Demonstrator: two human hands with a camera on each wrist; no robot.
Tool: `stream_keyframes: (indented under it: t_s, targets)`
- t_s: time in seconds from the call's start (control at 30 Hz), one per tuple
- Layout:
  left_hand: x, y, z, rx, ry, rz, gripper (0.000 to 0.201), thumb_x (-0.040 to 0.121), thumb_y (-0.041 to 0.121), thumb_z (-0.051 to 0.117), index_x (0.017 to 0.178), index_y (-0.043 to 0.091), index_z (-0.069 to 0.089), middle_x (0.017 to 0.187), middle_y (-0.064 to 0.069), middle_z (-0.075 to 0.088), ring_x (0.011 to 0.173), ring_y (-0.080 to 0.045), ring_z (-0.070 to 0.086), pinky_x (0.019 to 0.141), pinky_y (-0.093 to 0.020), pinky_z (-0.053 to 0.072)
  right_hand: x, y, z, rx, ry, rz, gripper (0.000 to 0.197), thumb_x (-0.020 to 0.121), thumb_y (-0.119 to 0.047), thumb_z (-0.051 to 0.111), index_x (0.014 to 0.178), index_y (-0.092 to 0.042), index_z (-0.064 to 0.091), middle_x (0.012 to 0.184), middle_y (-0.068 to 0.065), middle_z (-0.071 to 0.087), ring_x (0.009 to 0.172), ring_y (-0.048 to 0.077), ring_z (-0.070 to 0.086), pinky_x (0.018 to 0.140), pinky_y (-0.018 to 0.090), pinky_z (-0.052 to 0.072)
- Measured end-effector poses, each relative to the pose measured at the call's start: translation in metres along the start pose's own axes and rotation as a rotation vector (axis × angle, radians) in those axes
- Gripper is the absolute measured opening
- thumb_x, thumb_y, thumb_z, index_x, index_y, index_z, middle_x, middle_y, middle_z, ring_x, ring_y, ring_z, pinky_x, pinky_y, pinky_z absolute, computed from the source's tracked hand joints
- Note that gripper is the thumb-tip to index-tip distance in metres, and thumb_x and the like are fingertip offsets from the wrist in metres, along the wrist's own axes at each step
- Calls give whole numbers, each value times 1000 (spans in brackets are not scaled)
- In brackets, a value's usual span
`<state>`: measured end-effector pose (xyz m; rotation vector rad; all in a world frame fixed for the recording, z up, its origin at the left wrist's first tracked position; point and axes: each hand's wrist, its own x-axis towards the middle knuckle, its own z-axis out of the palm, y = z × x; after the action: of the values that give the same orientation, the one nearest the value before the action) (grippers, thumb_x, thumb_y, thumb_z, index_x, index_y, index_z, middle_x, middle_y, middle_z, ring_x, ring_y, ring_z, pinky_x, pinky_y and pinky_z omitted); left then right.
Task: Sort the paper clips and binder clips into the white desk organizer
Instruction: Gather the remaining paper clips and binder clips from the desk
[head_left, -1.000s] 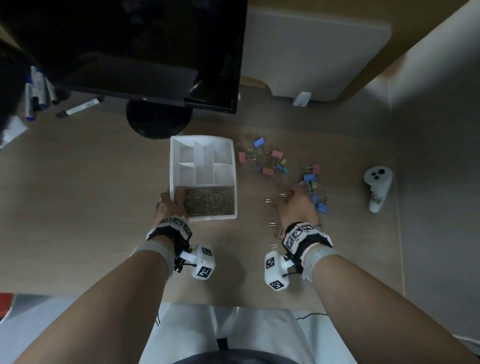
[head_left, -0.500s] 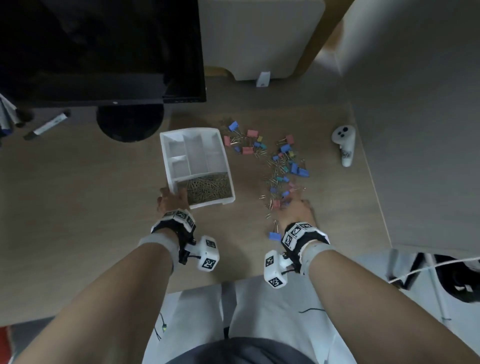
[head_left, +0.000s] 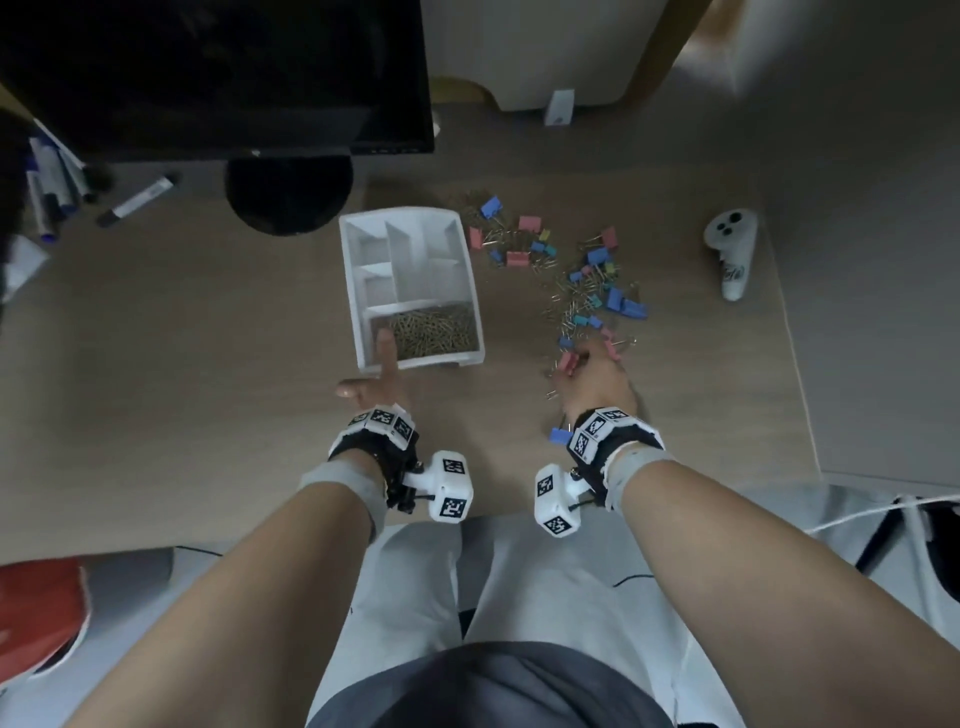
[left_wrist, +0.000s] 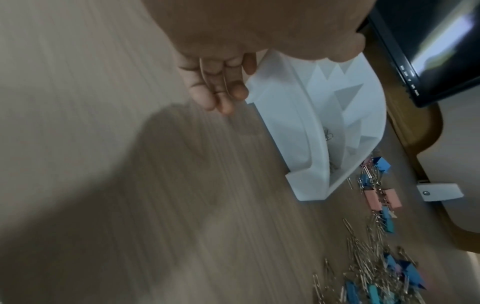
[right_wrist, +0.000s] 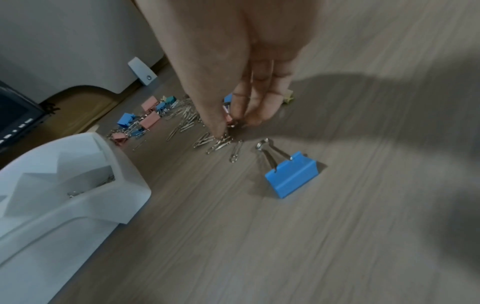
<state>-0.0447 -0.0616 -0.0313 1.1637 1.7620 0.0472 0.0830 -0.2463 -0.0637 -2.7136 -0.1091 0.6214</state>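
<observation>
The white desk organizer (head_left: 475, 312) (left_wrist: 298, 115) (right_wrist: 64, 205) stands mid-desk; its near compartment is full of gold paper clips (head_left: 436, 335). My left hand (head_left: 379, 387) (left_wrist: 221, 88) is at its near left corner, index finger straight over the rim and thumb spread left, holding nothing. To the right lies a scatter of coloured binder clips and loose paper clips (head_left: 576, 306). My right hand (head_left: 579, 364) (right_wrist: 233, 125) is at the scatter's near end, thumb and fingers pinching a pink binder clip (head_left: 567, 361) among paper clips. One blue binder clip (head_left: 560, 435) (right_wrist: 292, 174) lies alone beside my right wrist.
A black monitor (head_left: 218, 78) on a round base (head_left: 288, 195) stands behind the organizer. A marker (head_left: 137, 200) lies at far left, a white controller (head_left: 732, 254) at far right. A grey partition bounds the desk on the right.
My right hand has drawn back toward the near edge, and clips now trail with it. My left index finger has stretched out over the organizer's rim.
</observation>
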Motion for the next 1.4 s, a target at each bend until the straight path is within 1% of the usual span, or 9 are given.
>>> stream_keyframes:
  t_s: [0.13, 0.2, 0.3, 0.43, 0.7, 0.9, 1.07, 1.27, 1.4]
  targets:
    - [-19, 2, 10, 67, -60, -129, 98, 85, 69, 50, 147, -2, 22, 149, -20, 37, 134, -35, 42, 112, -43, 31, -2, 4, -25, 151, -1, -102, 31, 81, -53, 65, 109, -39, 63, 98, -16, 66, 85, 14, 62, 69, 28, 48]
    - [-29, 4, 19, 171, -274, -126, 84, 78, 76, 50, 118, 3, 59, 109, -17, 68, 95, -32, 67, 86, -42, 51, -1, 9, -36, 279, -110, -152, 35, 70, -46, 78, 103, -41, 67, 95, -21, 68, 80, 10, 66, 74, 33, 57]
    - [-56, 13, 35, 163, -570, -82, 50, 88, 60, 55, 80, 11, 57, 69, -6, 61, 55, -20, 56, 55, -29, 47, -2, 10, -44, 401, -290, -206, 41, 60, -27, 92, 94, -34, 70, 89, -12, 73, 84, 9, 70, 86, 43, 58]
    - [-83, 15, 54, 165, -818, -48, 40, 91, 45, 60, 98, 6, 64, 96, -14, 70, 81, -25, 67, 82, -36, 55, -17, 6, -51, 248, -292, -337, 55, 58, -38, 92, 104, -39, 62, 91, -18, 68, 86, 3, 66, 78, 35, 57]
    - [-76, -8, 65, 7, -815, -15, 19, 99, 12, 50, 89, 4, 65, 72, -8, 69, 65, -15, 67, 66, -21, 56, -30, 25, -43, 182, -138, -208, 67, 61, -58, 82, 119, -41, 52, 98, -20, 63, 89, 6, 61, 74, 30, 53]
    - [-40, -14, 58, 27, -725, -44, 28, 101, 3, 44, 124, -7, 57, 86, -8, 68, 99, -25, 60, 109, -40, 39, -35, 45, -32, 67, -227, 49, 51, 91, -67, 47, 119, -26, 58, 115, -2, 68, 97, 24, 64, 73, 30, 43]
    - [-23, -17, 51, 49, -760, 73, 19, 94, -7, 49, 108, -1, 60, 93, -8, 63, 83, -17, 61, 81, -25, 52, -44, 32, -13, -4, -222, 75, 56, 70, -64, 69, 112, -27, 59, 104, -3, 68, 95, 26, 66, 80, 33, 53]
    - [-23, -5, 54, 259, -815, 152, 22, 89, -10, 47, 96, 3, 63, 76, -4, 56, 73, -14, 49, 58, -11, 35, -30, 22, -25, 248, -196, 55, 32, 74, -30, 78, 102, -24, 64, 88, -10, 68, 84, 11, 64, 62, 16, 39]
    - [-34, 2, 66, 163, -764, 175, 28, 95, 7, 57, 120, -6, 60, 107, -20, 65, 90, -24, 60, 83, -20, 52, -10, 27, -43, 299, -72, 82, 31, 77, -25, 74, 106, -20, 65, 100, -3, 69, 86, 14, 63, 73, 21, 41]
